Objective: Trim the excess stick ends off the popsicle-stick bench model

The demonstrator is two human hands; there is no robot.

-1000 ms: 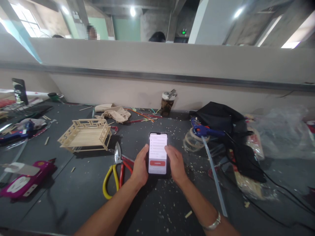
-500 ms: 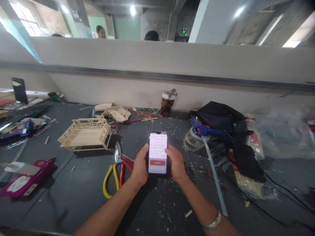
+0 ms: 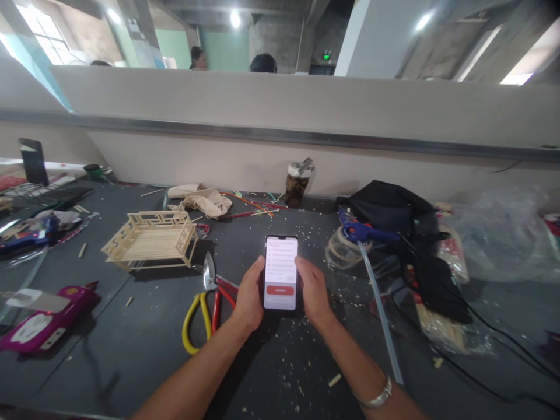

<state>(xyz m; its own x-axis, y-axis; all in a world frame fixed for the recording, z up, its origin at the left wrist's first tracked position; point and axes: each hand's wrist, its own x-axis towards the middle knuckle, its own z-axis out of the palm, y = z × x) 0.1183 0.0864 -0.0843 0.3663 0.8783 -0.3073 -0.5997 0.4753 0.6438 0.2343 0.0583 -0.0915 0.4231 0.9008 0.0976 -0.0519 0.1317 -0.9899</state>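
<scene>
Between my two hands a smartphone (image 3: pixel 280 273) is held upright, its lit white screen showing lines of text and a red button. My left hand (image 3: pixel 250 296) grips its left edge, thumb along the side. On the right edge, my right hand (image 3: pixel 313 291) holds it with the thumb at the screen's border; the fingers behind the phone are hidden. Just left of my left hand lie yellow-handled scissors (image 3: pixel 188 329) and red-handled pliers (image 3: pixel 216 309), partly covered by the hand. Farther left stands a small wooden stick-built model (image 3: pixel 153 242) with railings.
A blue glue gun (image 3: pixel 371 232) with a long glue stick rests on a roll of clear tape at right, beside a black bag (image 3: pixel 389 204) and plastic packets. A cup (image 3: pixel 298 185) stands by the partition. A magenta tool (image 3: pixel 56 318) lies left. Wood scraps dot the table.
My right thumb has shifted slightly up and off the screen to the phone's edge, and the text on the screen has moved. A person behind the partition has moved right.
</scene>
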